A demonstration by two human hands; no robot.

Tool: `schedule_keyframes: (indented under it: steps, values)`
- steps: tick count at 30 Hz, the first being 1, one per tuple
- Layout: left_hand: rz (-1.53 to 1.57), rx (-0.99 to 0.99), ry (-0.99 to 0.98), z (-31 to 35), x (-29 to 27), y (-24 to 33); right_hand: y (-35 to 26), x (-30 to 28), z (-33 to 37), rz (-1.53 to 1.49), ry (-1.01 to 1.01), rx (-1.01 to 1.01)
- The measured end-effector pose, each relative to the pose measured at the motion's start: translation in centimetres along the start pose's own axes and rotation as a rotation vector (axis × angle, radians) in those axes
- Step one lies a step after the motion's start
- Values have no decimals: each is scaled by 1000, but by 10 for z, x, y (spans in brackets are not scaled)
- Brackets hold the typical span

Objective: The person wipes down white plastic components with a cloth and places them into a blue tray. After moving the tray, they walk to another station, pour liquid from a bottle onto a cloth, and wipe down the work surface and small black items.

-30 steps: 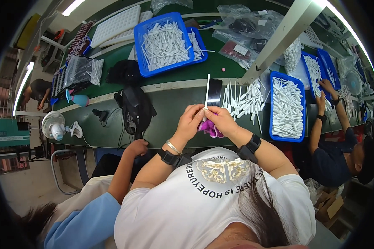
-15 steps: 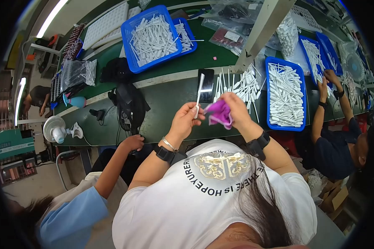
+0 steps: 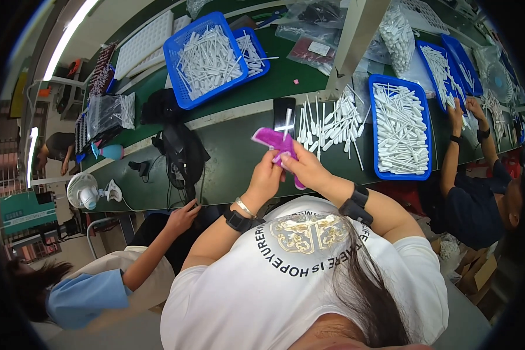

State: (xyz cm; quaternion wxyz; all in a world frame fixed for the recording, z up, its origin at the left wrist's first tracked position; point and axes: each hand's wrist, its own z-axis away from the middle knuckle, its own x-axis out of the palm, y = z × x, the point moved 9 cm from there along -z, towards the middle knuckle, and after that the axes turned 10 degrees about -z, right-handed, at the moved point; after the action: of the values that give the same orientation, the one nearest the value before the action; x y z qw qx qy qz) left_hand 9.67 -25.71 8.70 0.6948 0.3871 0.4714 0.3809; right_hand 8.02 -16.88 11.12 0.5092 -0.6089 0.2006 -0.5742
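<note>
Both of my hands meet above the near edge of the green bench. My left hand [image 3: 265, 178] is closed around the lower end of a slim white plastic stick [image 3: 288, 118], whose tip points up and away from me. My right hand [image 3: 310, 169] grips a purple cloth [image 3: 268, 137], folded around the middle of that stick. The stick's lower end is hidden by fingers and cloth. Just beyond my hands lie several similar white sticks [image 3: 344, 119] with thicker ends, loose on the bench, beside a dark phone [image 3: 284, 109].
A blue basket [image 3: 430, 143] of white sticks stands right; another blue basket [image 3: 172, 64] sits far left. A metal post [image 3: 356, 44] rises from the bench. Black bag [image 3: 184, 151] and small fan [image 3: 83, 189] are at left. Co-workers sit on both sides.
The purple cloth has moved left onto the white stick and now wraps it. My hands have come together; before, the cloth was held apart, to the stick's right.
</note>
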Motion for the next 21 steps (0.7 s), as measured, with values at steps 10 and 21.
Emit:
schedule_keyframes:
  steps: [10,21]
  values:
    - [-7,10,-161,19,21,5,-23,-69,-50,-301,312,-63]
    - [862,-153,-234,7,6,-5,11,-64,-25,-492,271,-70]
